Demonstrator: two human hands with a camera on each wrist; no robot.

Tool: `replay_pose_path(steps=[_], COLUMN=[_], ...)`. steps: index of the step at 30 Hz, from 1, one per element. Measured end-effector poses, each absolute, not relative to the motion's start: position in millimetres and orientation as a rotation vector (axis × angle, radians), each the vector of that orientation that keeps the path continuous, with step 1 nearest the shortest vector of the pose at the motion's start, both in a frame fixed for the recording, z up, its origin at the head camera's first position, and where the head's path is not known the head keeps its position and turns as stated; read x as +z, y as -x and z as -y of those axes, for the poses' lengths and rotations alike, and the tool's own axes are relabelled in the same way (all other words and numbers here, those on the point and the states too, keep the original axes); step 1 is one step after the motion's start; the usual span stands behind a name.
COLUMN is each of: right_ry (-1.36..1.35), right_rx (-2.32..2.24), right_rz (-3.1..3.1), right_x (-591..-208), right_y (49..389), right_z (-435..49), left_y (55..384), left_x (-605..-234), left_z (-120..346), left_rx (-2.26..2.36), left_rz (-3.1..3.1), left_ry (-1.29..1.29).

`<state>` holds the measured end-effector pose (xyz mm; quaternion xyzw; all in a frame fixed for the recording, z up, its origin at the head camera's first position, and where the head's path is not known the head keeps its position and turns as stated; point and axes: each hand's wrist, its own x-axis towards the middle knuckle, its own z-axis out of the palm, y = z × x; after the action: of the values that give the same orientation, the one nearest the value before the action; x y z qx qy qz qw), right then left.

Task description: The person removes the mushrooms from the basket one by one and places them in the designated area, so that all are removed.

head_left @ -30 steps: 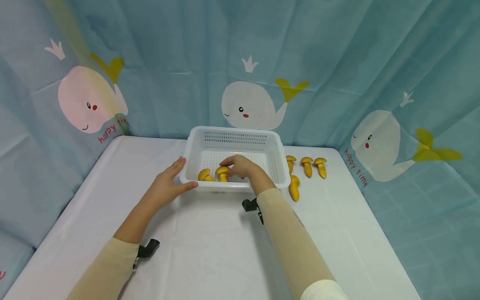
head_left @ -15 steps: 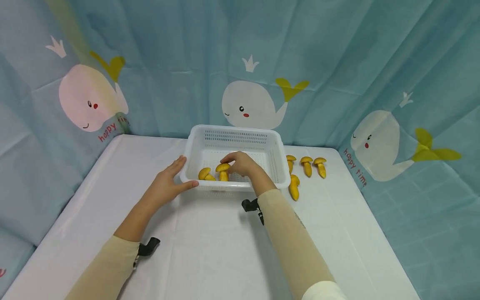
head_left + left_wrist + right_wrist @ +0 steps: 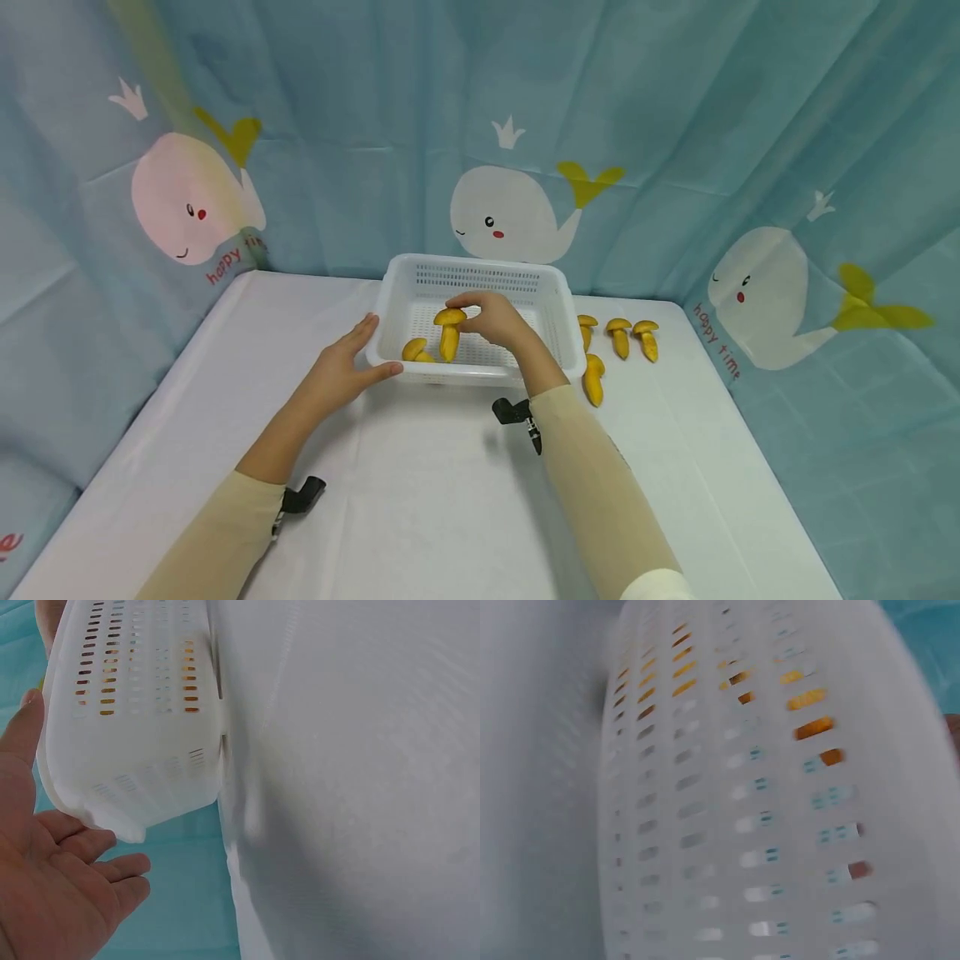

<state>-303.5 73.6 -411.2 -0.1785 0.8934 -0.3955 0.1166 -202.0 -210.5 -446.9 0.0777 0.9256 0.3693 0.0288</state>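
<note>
In the head view a white slotted plastic basket stands at the table's far side. My right hand, inside it, pinches a yellow mushroom between thumb and fingers at the cap, stem pointing down. Another yellow mushroom lies in the basket's front left corner. My left hand is at that corner, thumb on the front rim and fairly straight fingers along the left side. In the left wrist view, the left hand spreads around the basket corner. The right wrist view shows mostly the basket's slotted wall, blurred.
Several more yellow mushrooms lie on the white-covered table, right of the basket; one is close against its right side. A blue curtain with whale prints hangs behind and at the sides.
My right hand has risen slightly within the basket, lifting the pinched mushroom so more of its stem shows. My left hand keeps its place at the corner. The head view has shifted a little.
</note>
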Motion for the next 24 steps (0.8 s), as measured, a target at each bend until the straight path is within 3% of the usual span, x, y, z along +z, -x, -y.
replay_pose_path(steps=[24], right_ry=[0.645], right_rx=[-1.369], right_rz=[-2.788], right_x=[-378.0], right_y=[239.4], right_z=[-148.5], left_y=[194.8], left_x=[-439.0], left_z=[208.3], left_rx=[1.070], left_rz=[-2.863], left_ry=[-0.267])
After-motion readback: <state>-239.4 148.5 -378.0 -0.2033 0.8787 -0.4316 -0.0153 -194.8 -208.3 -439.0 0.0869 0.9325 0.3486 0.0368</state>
